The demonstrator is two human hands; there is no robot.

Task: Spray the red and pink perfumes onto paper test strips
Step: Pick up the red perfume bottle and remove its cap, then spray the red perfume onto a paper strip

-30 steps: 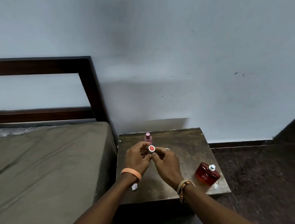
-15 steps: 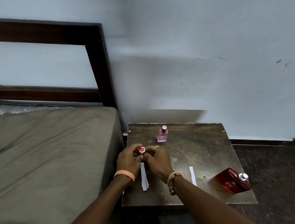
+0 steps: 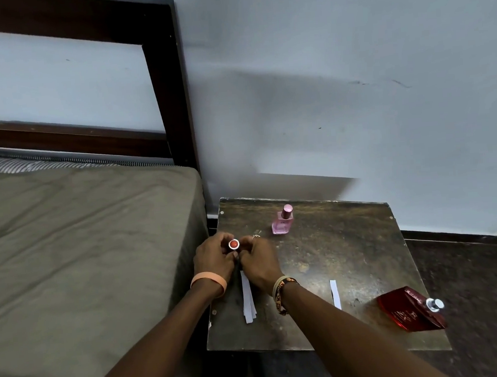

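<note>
Left hand (image 3: 214, 258) and right hand (image 3: 260, 260): close together above the left side of the dark worn wooden bench (image 3: 351, 257), both pinching a small round red-topped cap with silver rim (image 3: 234, 244). Pink glass perfume bottle with pink cap (image 3: 282, 223): upright near the back edge, just beyond the hands. Red flat glass perfume bottle (image 3: 405, 310): tilted at the front right corner (silver spray nozzle bare). Small stack of white paper test strips (image 3: 248, 300): flat between the wrists. Single white paper strip (image 3: 335, 294): further right, apart from the stack. Olive-covered bed (image 3: 82, 246): alongside, left.
</note>
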